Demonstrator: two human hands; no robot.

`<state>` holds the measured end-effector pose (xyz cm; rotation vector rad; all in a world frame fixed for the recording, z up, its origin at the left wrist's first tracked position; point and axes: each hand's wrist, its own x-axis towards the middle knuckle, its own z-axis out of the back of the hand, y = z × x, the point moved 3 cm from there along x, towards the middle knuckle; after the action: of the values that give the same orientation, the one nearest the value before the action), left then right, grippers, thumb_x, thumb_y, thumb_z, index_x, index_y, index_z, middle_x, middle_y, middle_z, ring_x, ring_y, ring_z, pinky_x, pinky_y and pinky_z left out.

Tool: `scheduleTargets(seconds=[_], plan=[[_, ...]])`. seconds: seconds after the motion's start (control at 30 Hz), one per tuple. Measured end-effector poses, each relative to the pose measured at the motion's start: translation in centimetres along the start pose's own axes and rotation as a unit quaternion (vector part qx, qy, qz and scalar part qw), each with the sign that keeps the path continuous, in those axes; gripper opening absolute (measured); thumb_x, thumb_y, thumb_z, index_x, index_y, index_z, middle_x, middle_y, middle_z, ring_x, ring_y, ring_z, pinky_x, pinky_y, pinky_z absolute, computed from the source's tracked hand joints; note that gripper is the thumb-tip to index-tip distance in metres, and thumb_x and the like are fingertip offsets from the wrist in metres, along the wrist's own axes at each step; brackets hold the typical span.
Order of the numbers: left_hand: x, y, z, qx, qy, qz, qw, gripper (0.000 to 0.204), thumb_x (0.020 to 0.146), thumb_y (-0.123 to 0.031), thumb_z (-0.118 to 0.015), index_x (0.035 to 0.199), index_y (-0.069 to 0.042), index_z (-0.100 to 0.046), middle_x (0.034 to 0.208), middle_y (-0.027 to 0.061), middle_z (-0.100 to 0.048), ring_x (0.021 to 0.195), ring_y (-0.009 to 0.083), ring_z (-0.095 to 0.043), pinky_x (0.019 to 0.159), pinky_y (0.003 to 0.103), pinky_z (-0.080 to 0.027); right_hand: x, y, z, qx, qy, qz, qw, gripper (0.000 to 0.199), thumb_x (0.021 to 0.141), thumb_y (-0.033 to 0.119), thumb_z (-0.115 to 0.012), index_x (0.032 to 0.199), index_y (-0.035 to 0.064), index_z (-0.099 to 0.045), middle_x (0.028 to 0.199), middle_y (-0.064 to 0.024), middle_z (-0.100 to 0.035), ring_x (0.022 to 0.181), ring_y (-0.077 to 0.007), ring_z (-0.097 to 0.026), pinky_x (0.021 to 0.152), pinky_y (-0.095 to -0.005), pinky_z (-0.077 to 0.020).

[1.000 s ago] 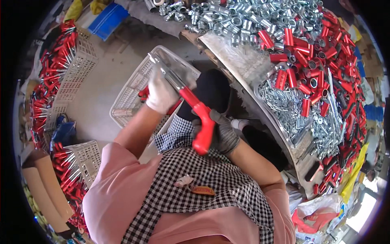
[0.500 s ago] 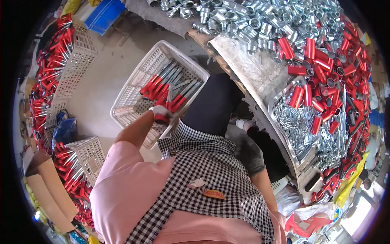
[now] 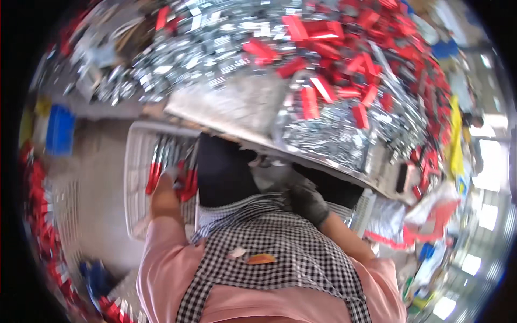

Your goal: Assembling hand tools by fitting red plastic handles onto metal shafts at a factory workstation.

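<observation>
My left hand (image 3: 171,176), in a pale glove, reaches into a white plastic basket (image 3: 131,177) on the floor. It is at several red-handled steel tools (image 3: 154,172) lying side by side, their metal ends pointing away from me. Blur hides the fingers and whether any tool is in them. By my lap, just under the workbench edge, is my right hand (image 3: 306,203) in a dark grey glove. Its fingers are smeared against the dark background, and I make out nothing in them.
The workbench (image 3: 229,102) ahead bears heaped silver metal sleeves (image 3: 199,48), red tubes (image 3: 326,46) and small steel parts (image 3: 323,134). Red-handled tools (image 3: 40,215) are stacked at far left, near a blue bin (image 3: 60,129). A white crate (image 3: 362,212) stands right of my lap.
My view has swung right, so the basket now shows farther left and the bench spreads across the front. My left hand stays at the tools in the basket; the right stays by my lap.
</observation>
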<state>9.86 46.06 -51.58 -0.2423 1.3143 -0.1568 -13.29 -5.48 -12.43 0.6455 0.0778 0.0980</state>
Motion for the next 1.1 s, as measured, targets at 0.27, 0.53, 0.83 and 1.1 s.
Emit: scheduleTargets(seconds=[0.27,0.53,0.83,1.1], plan=[[-2.6,-1.0,-4.0,-0.21,-0.396,0.155,0.88,0.07,0.075,-0.034,-0.072,0.133,-0.001,-0.05,0.116,0.0233,-0.066,0.109,0.0409,-0.063,0.093,0.044,-0.052,-0.3,-0.8,-1.3,0.516,-0.034,-0.257,0.817,0.033,0.094,0.018,-0.061,0.123,0.0022,-0.059,0.107,-0.0076,-0.065,0.094,-0.0173,-0.063,0.083,-0.0309,-0.0518],[-6.1,-6.9,-3.5,0.114,-0.437,-0.154,0.879,0.023,0.091,-0.019,-0.06,0.099,0.001,-0.068,0.097,0.0181,-0.069,0.091,0.0331,-0.067,0.08,0.04,-0.053,2.6,3.1,13.5,0.551,0.043,-0.033,0.833,0.041,0.093,0.021,-0.066,0.128,0.0015,-0.056,0.108,-0.0093,-0.065,0.098,-0.0179,-0.063,0.085,-0.0335,-0.0519],[-34.1,-33.8,6.0,-0.227,-0.626,-0.369,0.648,0.012,0.089,-0.004,-0.06,0.097,0.003,-0.066,0.091,0.0142,-0.069,0.086,0.0236,-0.066,0.08,0.032,-0.051,3.5,-13.2,31.6,-0.478,-0.313,-0.148,0.807,0.046,0.082,0.036,-0.067,0.119,0.0091,-0.063,0.115,-0.0149,-0.065,0.114,-0.0371,-0.057,0.103,-0.0467,-0.0414],[-46.4,-46.7,3.7,-0.088,-0.596,-0.566,0.563,0.009,0.076,0.0,-0.067,0.085,-0.001,-0.067,0.083,0.014,-0.068,0.077,0.0311,-0.066,0.07,0.037,-0.052,6.3,-12.7,32.2,-0.461,-0.266,-0.151,0.833,0.029,0.083,0.02,-0.061,0.111,0.0137,-0.066,0.111,-0.0155,-0.063,0.104,-0.0364,-0.059,0.094,-0.0476,-0.045]])
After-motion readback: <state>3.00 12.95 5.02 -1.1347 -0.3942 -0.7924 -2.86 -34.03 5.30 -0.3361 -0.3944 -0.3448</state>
